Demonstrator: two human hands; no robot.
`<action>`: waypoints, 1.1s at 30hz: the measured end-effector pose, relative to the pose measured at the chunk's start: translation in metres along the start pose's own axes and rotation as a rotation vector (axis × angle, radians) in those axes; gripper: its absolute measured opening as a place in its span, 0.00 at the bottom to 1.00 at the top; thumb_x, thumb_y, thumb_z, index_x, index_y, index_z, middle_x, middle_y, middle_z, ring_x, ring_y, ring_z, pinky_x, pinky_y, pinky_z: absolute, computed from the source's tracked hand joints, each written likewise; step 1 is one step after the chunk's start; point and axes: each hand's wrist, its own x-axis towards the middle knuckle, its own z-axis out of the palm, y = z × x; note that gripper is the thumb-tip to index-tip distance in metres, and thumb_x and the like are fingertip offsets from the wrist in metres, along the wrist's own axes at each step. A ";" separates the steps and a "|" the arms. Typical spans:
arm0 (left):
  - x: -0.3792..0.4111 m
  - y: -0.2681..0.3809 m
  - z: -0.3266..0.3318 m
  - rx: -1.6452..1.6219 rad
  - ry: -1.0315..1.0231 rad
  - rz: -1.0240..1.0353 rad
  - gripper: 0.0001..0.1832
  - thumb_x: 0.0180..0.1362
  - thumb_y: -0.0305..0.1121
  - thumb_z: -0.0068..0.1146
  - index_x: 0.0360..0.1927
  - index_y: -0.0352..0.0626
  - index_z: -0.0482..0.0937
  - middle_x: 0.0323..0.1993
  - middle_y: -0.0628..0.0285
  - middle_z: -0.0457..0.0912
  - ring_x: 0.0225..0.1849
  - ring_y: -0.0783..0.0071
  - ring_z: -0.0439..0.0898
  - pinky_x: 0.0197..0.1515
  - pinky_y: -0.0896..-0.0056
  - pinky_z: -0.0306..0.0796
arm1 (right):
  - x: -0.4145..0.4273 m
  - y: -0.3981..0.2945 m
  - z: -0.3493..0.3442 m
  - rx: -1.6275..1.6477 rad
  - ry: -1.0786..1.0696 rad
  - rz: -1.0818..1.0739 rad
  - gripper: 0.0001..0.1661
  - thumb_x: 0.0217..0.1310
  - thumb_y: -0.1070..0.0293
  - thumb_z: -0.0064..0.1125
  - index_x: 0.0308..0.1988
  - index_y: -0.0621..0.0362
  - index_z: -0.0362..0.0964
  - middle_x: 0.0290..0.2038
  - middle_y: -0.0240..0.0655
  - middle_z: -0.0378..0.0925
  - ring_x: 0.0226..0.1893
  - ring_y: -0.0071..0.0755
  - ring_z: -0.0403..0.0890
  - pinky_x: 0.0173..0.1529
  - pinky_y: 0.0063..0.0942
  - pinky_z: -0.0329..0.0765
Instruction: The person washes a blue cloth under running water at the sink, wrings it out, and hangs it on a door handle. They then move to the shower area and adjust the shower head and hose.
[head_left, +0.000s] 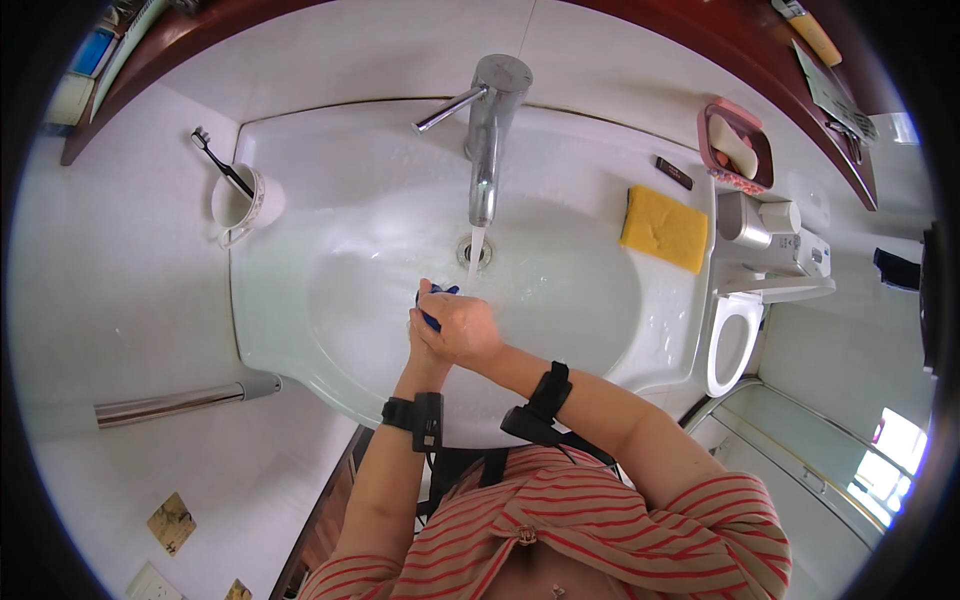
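Both my hands are together over the basin of a white ceramic washbasin (570, 315). A wad of dark blue cloth (430, 321) is squeezed between them, mostly hidden by the fingers. My right hand (466, 324) is closed over the top of it. Underneath and to the left, my left hand (420, 337) grips it too, partly covered by the right. Water (476, 251) runs from a chrome single-lever faucet (484, 172) in front of the metal drain (486, 259). The stream comes down just beyond my knuckles.
A white cup (262, 199) with a black toothbrush (225, 166) stands on the left rim. On the right rim lie a yellow sponge cloth (664, 229) and a small dark object (674, 173). A pink soap dish (759, 161) is beyond, above a toilet (716, 352). A dark red shelf (645, 15) overhangs the back.
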 end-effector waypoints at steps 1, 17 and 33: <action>-0.005 0.001 0.008 0.018 0.005 -0.037 0.24 0.66 0.53 0.47 0.50 0.42 0.72 0.42 0.61 0.79 0.45 0.70 0.80 0.47 0.67 0.75 | 0.001 0.012 0.003 -0.054 0.002 0.127 0.18 0.62 0.51 0.51 0.30 0.53 0.76 0.24 0.43 0.78 0.26 0.50 0.80 0.31 0.43 0.77; -0.036 0.014 -0.021 1.647 0.218 0.231 0.36 0.47 0.39 0.71 0.58 0.36 0.67 0.36 0.56 0.82 0.35 0.67 0.82 0.39 0.69 0.74 | 0.053 0.079 -0.047 0.408 -0.344 0.535 0.31 0.48 0.63 0.70 0.51 0.63 0.71 0.38 0.35 0.79 0.38 0.27 0.79 0.44 0.26 0.76; -0.009 0.005 0.024 0.157 0.189 -0.019 0.29 0.65 0.60 0.42 0.61 0.52 0.66 0.56 0.64 0.72 0.59 0.67 0.72 0.56 0.55 0.71 | 0.003 -0.008 -0.024 0.284 -0.215 0.101 0.23 0.58 0.51 0.57 0.41 0.60 0.75 0.32 0.48 0.79 0.33 0.51 0.80 0.39 0.40 0.77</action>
